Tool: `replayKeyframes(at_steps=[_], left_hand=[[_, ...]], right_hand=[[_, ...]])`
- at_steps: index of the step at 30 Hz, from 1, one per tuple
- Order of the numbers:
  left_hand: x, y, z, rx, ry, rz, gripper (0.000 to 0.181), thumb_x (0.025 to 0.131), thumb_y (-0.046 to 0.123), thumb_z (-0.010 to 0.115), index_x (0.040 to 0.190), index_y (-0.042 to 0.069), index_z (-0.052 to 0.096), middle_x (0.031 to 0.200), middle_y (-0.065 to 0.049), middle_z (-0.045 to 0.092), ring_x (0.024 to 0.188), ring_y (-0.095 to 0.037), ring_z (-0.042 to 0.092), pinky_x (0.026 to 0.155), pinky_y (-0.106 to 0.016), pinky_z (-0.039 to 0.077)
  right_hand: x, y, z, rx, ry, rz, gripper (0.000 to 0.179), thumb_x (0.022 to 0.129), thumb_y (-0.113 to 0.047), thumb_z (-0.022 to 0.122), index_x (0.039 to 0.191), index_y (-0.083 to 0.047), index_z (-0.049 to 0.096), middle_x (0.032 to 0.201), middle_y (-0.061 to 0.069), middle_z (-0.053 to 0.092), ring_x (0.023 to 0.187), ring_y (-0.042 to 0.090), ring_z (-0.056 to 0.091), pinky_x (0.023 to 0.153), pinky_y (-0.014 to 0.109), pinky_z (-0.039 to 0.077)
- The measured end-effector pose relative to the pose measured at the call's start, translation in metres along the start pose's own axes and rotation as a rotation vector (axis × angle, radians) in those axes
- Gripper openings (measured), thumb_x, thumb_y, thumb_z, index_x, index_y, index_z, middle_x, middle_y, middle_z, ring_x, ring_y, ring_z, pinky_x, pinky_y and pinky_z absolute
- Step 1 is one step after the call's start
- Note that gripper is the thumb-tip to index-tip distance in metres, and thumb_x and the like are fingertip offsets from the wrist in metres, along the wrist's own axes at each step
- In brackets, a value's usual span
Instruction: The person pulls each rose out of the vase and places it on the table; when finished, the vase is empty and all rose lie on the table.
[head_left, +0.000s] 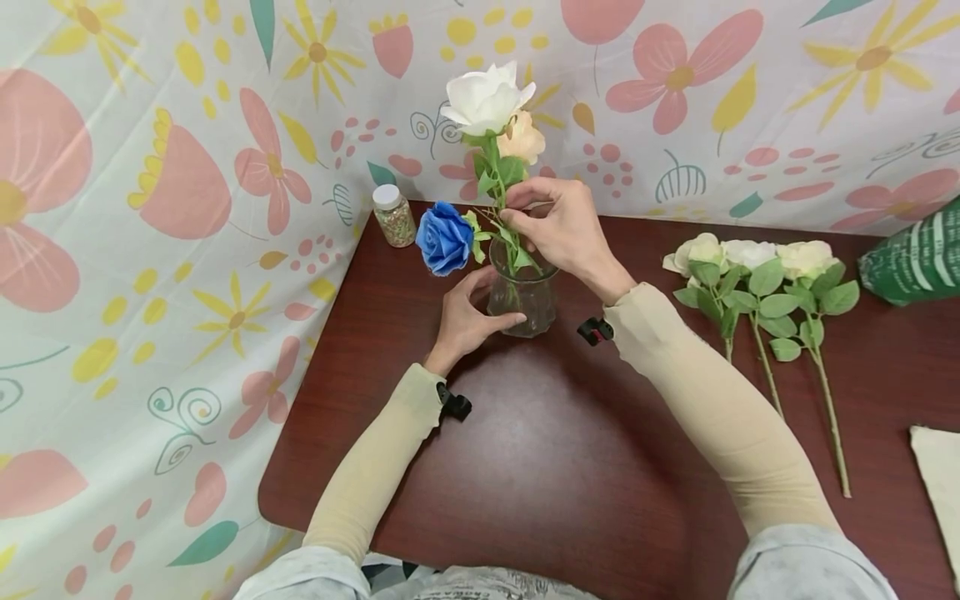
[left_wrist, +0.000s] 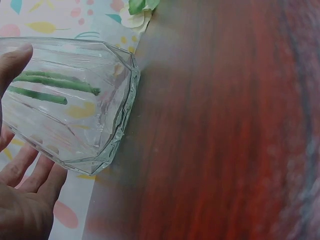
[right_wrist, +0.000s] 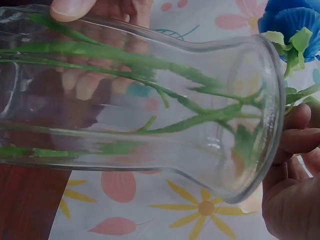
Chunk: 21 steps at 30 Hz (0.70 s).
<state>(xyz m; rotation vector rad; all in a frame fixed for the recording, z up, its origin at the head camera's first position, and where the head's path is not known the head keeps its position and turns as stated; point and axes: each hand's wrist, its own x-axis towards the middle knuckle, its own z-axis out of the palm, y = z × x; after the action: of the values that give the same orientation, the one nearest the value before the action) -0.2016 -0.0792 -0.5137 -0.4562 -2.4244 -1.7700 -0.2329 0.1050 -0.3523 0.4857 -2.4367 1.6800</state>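
A clear glass vase stands near the back left of the table, with several green stems inside it. My left hand holds the vase low down, thumb on the near side and fingers round the far side. Above the rim, my right hand pinches a flower stem between thumb and fingers. A white flower rises highest from the vase, with a peach flower just behind it. The blue rose leans out to the left over the rim.
A small white-capped jar stands at the back left corner. Three cream-white flowers with leafy stems lie on the right. Beyond them are a green patterned object and a beige cloth. A floral curtain borders the table's back and left.
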Motion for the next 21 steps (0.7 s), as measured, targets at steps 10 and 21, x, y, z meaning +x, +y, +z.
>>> replayKeyframes(at_steps=[10,21], left_hand=[[-0.0001,-0.0025,0.0003,-0.016,0.004,0.014,0.083,0.077,0.016,0.102,0.149,0.003,0.063,0.146,-0.018,0.07,0.136,-0.033,0.068,0.12,-0.043,0.058],[-0.0012,0.0001,-0.0004,0.015,0.0,0.02,0.085,0.078,0.016,0.101,0.151,0.001,0.061,0.148,-0.02,0.068,0.135,-0.036,0.068,0.118,-0.043,0.059]], right_hand=[[-0.0003,0.0026,-0.0005,-0.019,-0.021,0.015,0.01,0.097,-0.009,0.082,0.106,-0.005,0.084,0.098,0.013,0.084,0.052,0.01,0.064,0.049,0.021,0.053],[-0.0003,0.0038,0.0014,-0.079,-0.083,0.052,0.015,0.097,-0.01,0.082,0.111,-0.005,0.084,0.105,0.02,0.084,0.057,0.03,0.07,0.051,0.022,0.056]])
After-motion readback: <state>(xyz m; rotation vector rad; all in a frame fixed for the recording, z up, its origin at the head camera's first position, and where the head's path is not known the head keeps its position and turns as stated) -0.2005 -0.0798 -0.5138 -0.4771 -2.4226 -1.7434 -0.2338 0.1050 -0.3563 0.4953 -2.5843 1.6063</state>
